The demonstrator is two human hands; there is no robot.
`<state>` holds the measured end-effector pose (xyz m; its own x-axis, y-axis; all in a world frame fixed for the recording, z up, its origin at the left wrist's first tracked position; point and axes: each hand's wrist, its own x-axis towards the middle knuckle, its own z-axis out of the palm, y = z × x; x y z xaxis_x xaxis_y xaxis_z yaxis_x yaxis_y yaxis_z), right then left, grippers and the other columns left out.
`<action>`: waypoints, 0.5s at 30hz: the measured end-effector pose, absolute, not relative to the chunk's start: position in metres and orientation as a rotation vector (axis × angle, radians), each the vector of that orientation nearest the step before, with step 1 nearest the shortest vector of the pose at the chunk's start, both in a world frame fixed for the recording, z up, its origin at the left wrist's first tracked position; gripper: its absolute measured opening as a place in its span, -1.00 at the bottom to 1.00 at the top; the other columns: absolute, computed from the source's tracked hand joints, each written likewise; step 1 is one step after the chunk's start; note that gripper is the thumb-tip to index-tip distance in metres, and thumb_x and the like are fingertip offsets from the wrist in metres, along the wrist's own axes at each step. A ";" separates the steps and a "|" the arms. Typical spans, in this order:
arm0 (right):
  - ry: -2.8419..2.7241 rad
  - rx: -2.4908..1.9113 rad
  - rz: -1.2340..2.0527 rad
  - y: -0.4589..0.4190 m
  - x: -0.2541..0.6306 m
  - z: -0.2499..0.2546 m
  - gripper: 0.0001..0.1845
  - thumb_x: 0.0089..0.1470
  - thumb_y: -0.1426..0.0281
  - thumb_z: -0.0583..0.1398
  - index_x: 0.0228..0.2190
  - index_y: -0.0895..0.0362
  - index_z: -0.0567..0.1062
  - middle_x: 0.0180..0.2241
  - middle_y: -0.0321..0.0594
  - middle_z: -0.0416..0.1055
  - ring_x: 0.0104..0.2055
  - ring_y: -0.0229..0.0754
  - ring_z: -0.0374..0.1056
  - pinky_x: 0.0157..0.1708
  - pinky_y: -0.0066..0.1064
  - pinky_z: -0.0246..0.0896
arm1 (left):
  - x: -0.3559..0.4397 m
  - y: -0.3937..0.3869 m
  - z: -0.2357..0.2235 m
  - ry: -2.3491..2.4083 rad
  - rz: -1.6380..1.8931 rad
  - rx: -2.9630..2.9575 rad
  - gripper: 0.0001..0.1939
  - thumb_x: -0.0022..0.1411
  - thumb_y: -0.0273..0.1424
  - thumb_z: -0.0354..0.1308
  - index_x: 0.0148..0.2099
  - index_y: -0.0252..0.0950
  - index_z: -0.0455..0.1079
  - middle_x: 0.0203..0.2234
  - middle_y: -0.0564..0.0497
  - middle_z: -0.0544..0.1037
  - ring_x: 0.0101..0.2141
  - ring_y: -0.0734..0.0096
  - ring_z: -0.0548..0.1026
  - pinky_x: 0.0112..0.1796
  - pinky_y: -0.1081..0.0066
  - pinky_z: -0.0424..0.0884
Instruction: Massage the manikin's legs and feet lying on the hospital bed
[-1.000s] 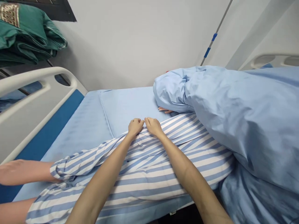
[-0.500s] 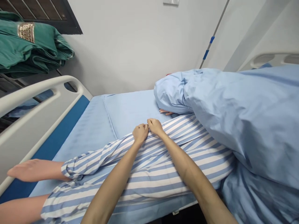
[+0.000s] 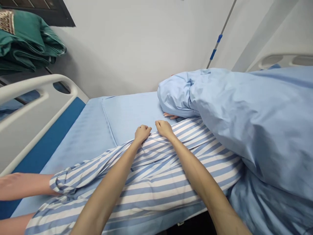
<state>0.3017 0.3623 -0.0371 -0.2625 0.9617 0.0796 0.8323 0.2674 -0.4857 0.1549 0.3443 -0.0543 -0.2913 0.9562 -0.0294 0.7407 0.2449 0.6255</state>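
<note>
Blue-and-white striped trousers (image 3: pixel 151 195) clothe the legs of a lying figure; whether it is a person or a manikin, I cannot tell. My left hand (image 3: pixel 142 133) is closed at the far edge of the far trouser leg, around the knee. Close to its right, with a small gap between them, my right hand (image 3: pixel 164 128) is closed on the same edge. The fingertips of both are hidden behind the cloth. A bare foot (image 3: pixel 14 186) sticks out of the far trouser leg at the left. Fingers of the figure's hand (image 3: pixel 170 115) show beneath the quilt.
A light blue quilt (image 3: pixel 244 107) is bunched over the upper body at the right. The blue bed sheet (image 3: pixel 132 111) lies beyond the legs. At the left rises the bed's end board (image 3: pixel 49 111), with folded green cloth (image 3: pixel 29 42) behind it. A thin pole (image 3: pixel 223 27) leans by the wall.
My hands have moved apart slightly, the left one shifting left, and both remain at the far trouser leg. The whole view has shifted a little, moving the foot further out of the left edge.
</note>
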 end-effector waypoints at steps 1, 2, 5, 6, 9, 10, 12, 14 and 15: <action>-2.159 -1.647 0.520 0.364 0.301 -0.038 -0.53 0.42 0.30 -0.04 -0.30 0.10 0.62 -0.22 -0.08 0.61 -0.22 -0.12 0.45 -0.29 -0.40 0.04 | 0.158 0.344 -0.051 2.112 0.766 1.545 -0.67 0.16 -0.34 0.07 -0.64 -0.21 0.17 -0.68 0.06 0.28 -0.47 0.38 0.31 -0.40 0.41 0.13; -2.134 -1.655 0.540 0.366 0.301 -0.038 -0.53 0.42 0.30 -0.04 -0.30 0.10 0.62 -0.22 -0.07 0.61 -0.22 -0.12 0.45 -0.29 -0.40 0.05 | 0.163 0.343 -0.047 2.102 0.839 1.532 -0.66 0.17 -0.35 0.04 -0.64 -0.22 0.13 -0.69 0.08 0.23 -0.49 0.41 0.27 -0.41 0.41 0.10; -2.047 -1.629 0.572 0.373 0.302 -0.038 -0.53 0.42 0.30 -0.04 -0.34 0.12 0.60 -0.25 -0.09 0.61 -0.23 -0.13 0.43 -0.28 -0.41 0.06 | 0.188 0.337 -0.040 2.041 1.104 1.455 -0.64 0.22 -0.35 -0.03 -0.62 -0.22 0.07 -0.67 0.11 0.16 -0.52 0.47 0.18 -0.43 0.42 0.09; -2.010 -1.607 0.575 0.375 0.303 -0.039 -0.53 0.42 0.31 -0.04 -0.37 0.12 0.59 -0.27 -0.10 0.60 -0.24 -0.14 0.41 -0.28 -0.41 0.05 | 0.198 0.335 -0.040 2.022 1.153 1.439 -0.64 0.24 -0.35 -0.05 -0.61 -0.23 0.08 -0.66 0.10 0.18 -0.51 0.48 0.18 -0.43 0.43 0.10; -1.871 -1.541 0.592 0.378 0.307 -0.043 -0.52 0.42 0.32 -0.04 -0.45 0.13 0.53 -0.40 -0.19 0.53 -0.32 -0.19 0.35 -0.31 -0.43 0.04 | 0.223 0.328 -0.044 2.033 1.127 1.465 -0.62 0.31 -0.36 -0.09 -0.58 -0.24 0.18 -0.61 0.05 0.33 -0.46 0.44 0.26 -0.38 0.42 0.13; -1.827 -1.522 0.605 0.379 0.308 -0.043 -0.51 0.42 0.32 -0.05 -0.46 0.13 0.51 -0.43 -0.22 0.50 -0.35 -0.21 0.33 -0.32 -0.44 0.03 | 0.228 0.327 -0.045 2.047 1.075 1.489 -0.62 0.32 -0.36 -0.09 -0.57 -0.25 0.24 -0.57 0.02 0.39 -0.44 0.41 0.30 -0.36 0.41 0.13; -1.767 -1.510 0.632 0.378 0.309 -0.042 -0.50 0.42 0.33 -0.06 -0.49 0.12 0.48 -0.47 -0.26 0.46 -0.38 -0.22 0.30 -0.34 -0.44 0.02 | 0.230 0.328 -0.046 2.067 0.959 1.520 -0.61 0.35 -0.34 -0.09 -0.53 -0.24 0.32 -0.49 -0.05 0.49 -0.38 0.35 0.36 -0.34 0.39 0.13; -1.783 -1.528 0.633 0.375 0.311 -0.036 -0.52 0.41 0.33 -0.04 -0.50 0.12 0.47 -0.48 -0.26 0.45 -0.38 -0.22 0.29 -0.35 -0.44 0.01 | 0.227 0.331 -0.045 2.071 0.871 1.519 -0.60 0.36 -0.33 -0.10 -0.51 -0.24 0.37 -0.44 -0.10 0.53 -0.34 0.30 0.40 -0.32 0.38 0.14; -1.827 -1.533 0.615 0.374 0.312 -0.031 -0.54 0.40 0.33 -0.02 -0.49 0.11 0.48 -0.47 -0.26 0.46 -0.37 -0.21 0.30 -0.34 -0.44 0.00 | 0.225 0.334 -0.043 2.065 0.842 1.516 -0.59 0.36 -0.32 -0.10 -0.50 -0.24 0.38 -0.43 -0.12 0.54 -0.33 0.28 0.41 -0.32 0.37 0.15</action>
<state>0.3125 0.3735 -0.0312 -0.0890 0.9779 0.1893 0.6644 0.1998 -0.7202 0.2250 0.3338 -0.0434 -0.3012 0.9535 0.0041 0.6844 0.2132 0.6972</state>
